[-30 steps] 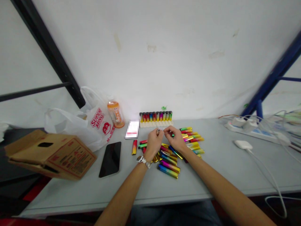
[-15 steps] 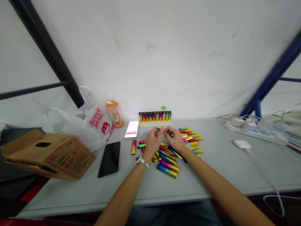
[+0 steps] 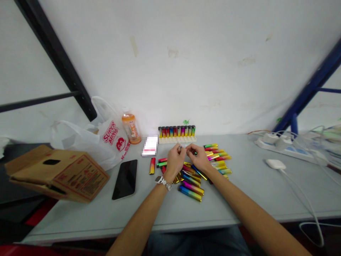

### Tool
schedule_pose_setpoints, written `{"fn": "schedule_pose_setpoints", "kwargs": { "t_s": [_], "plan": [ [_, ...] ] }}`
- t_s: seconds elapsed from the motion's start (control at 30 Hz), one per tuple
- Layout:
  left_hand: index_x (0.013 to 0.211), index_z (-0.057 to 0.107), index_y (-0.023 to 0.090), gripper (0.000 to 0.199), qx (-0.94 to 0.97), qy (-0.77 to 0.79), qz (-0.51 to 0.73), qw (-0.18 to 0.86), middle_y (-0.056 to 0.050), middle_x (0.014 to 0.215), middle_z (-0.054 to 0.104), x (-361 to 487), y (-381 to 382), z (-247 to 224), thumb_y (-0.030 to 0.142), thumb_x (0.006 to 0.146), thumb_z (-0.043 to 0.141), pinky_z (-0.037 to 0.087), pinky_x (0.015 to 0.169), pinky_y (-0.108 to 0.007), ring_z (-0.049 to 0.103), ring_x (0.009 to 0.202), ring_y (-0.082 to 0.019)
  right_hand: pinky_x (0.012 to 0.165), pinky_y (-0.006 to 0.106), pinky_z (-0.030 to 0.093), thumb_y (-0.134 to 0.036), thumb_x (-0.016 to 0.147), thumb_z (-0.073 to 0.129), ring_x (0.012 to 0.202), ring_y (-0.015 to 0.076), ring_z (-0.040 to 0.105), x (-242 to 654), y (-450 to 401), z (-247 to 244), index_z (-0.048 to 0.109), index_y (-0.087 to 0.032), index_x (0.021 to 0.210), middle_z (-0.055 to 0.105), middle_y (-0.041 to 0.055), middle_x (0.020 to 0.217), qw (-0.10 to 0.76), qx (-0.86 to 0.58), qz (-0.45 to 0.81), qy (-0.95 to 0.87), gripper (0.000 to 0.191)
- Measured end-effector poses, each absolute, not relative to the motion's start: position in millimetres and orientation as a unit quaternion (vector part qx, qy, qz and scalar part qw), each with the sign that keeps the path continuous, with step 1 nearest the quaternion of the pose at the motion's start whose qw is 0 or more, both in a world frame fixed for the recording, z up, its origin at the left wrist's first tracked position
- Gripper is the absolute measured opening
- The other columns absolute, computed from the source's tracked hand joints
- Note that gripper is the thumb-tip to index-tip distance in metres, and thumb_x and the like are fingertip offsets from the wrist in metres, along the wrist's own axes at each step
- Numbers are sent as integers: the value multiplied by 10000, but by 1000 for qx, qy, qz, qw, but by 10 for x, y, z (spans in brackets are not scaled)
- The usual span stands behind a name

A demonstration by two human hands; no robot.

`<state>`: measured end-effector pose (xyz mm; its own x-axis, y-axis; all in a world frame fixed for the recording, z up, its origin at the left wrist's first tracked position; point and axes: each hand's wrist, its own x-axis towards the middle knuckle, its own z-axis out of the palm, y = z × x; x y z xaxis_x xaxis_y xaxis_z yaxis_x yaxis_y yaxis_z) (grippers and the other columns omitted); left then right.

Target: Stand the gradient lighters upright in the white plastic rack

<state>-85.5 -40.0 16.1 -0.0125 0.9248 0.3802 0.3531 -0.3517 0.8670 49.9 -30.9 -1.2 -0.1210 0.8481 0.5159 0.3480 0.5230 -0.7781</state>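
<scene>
Holding a small dark-tipped piece [image 3: 179, 147], mostly hidden, between the bent fingers of the left grip [image 3: 175, 160]. Bending the right grip [image 3: 199, 156] inward just beside, near a bit of green [image 3: 195, 153]; cannot tell how narrow, or whether holding anything. Below both, a loose heap of shiny lighters [image 3: 190, 193] on the desk [image 3: 253, 181]; behind, an upright row of lighters [image 3: 175, 132] in a pale rack [image 3: 177, 140]. Can read "SUPER MING" in red on the white bag [image 3: 106, 153], beside the orange bottle [image 3: 131, 124]. Cannot make out the bottle's blurred label [image 3: 132, 131] or the red print [image 3: 85, 181] on the cardboard box [image 3: 77, 174].
</scene>
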Motion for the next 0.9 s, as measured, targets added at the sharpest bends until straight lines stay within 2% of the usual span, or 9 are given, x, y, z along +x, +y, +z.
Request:
{"fn": "schedule_pose_setpoints", "kwargs": {
  "t_s": [0.17, 0.23, 0.33, 0.43, 0.5, 0.63, 0.77, 0.83, 0.9],
  "plan": [
    [773, 510, 184, 189, 617, 471, 531, 341, 58, 597, 437, -858, -433, 169, 359, 838, 542, 304, 531, -213, 400, 554, -91, 635, 261, 417, -164, 799, 527, 634, 130, 513, 504, -314, -9, 641, -172, 849, 596, -12, 690, 527, -405, 247, -706, 125],
    [839, 530, 191, 302, 588, 440, 542, 409, 58, 561, 441, -877, -451, 182, 487, 879, 489, 301, 494, -204, 398, 508, -91, 644, 261, 427, -174, 817, 542, 658, 132, 525, 508, -343, 26, 641, -177, 970, 592, -11, 728, 539, -385, 247, -707, 182],
    [910, 527, 203, 562, 522, 380, 548, 532, 60, 497, 415, -909, -464, 201, 699, 898, 263, 241, 416, -187, 346, 417, -86, 662, 267, 447, -207, 850, 569, 710, 132, 553, 504, -409, 118, 611, -200, 1156, 616, 19, 888, 545, -344, 249, -723, 309],
    [972, 540, 191, 745, 487, 341, 534, 601, 56, 487, 425, -931, -447, 208, 812, 837, 152, 192, 363, -177, 305, 365, -77, 672, 277, 470, -254, 878, 590, 747, 127, 583, 487, -463, 225, 632, -228, 1190, 621, 59, 1095, 520, -309, 266, -751, 315],
    [995, 555, 178, 806, 487, 324, 524, 619, 49, 486, 439, -945, -433, 218, 840, 813, 132, 184, 339, -174, 311, 353, -80, 702, 291, 492, -292, 893, 603, 795, 140, 605, 478, -475, 291, 673, -232, 1147, 633, 68, 1133, 500, -297, 294, -759, 271],
    [1035, 567, 164, 866, 473, 296, 489, 670, 34, 504, 474, -987, -443, 265, 864, 787, 122, 176, 308, -167, 355, 345, -89, 776, 327, 537, -340, 874, 655, 881, 171, 645, 501, -470, 426, 729, -210, 1020, 687, 73, 1103, 463, -279, 409, -735, 209],
    [1058, 583, 138, 911, 454, 286, 457, 709, 39, 483, 458, -1014, -462, 281, 859, 788, 95, 176, 290, -172, 322, 304, -80, 877, 359, 546, -336, 833, 710, 984, 194, 671, 528, -493, 551, 715, -206, 1095, 706, 74, 1135, 399, -239, 512, -722, 293],
    [1066, 587, 130, 929, 458, 285, 455, 708, 40, 474, 454, -1026, -444, 276, 860, 785, 87, 234, 295, -187, 353, 307, -92, 818, 356, 564, -342, 825, 716, 870, 183, 694, 514, -484, 583, 716, -189, 1073, 736, 65, 994, 392, -242, 524, -717, 291],
    [1082, 581, 135, 915, 465, 309, 475, 680, 24, 497, 495, -1059, -406, 279, 857, 790, 102, 319, 333, -202, 450, 356, -118, 708, 336, 570, -357, 805, 731, 698, 161, 679, 482, -419, 595, 718, -168, 1013, 723, 37, 786, 407, -261, 513, -709, 281]
  ]
}}
